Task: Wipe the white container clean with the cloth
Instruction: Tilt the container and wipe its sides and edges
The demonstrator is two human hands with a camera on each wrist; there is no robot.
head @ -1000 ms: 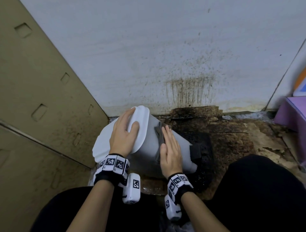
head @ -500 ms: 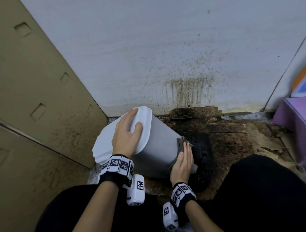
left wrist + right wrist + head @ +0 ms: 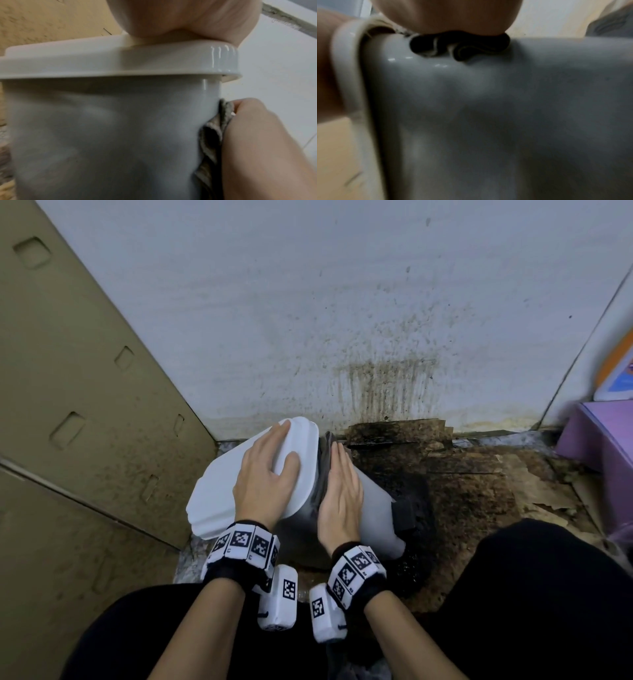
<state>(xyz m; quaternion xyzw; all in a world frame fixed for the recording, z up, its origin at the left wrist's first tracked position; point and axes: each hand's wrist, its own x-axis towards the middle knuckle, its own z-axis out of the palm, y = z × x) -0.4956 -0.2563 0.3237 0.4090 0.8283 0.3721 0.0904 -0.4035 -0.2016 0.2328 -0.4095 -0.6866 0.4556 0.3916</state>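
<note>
A white container (image 3: 371,501) with a white lid (image 3: 219,498) is tilted on the floor, its lid toward the left. My left hand (image 3: 265,474) lies flat on the lid with straight fingers, holding it steady. My right hand (image 3: 340,487) presses a dark grey cloth (image 3: 324,470) against the container's side just under the lid rim, fingers straight. The left wrist view shows the cloth (image 3: 212,136) bunched between the right hand (image 3: 260,146) and the container wall (image 3: 106,135). In the right wrist view the cloth (image 3: 460,46) is crumpled under the palm on the container (image 3: 496,115).
A stained white wall (image 3: 342,320) stands behind, a tan cardboard panel (image 3: 68,405) on the left. Dirty brown cardboard (image 3: 479,484) covers the floor to the right. A purple box (image 3: 603,446) sits at far right. My dark-clothed knees (image 3: 534,594) frame the container.
My right hand slid the cloth down toward the container's base, then back up to just under the lid rim. The left hand stayed on the lid.
</note>
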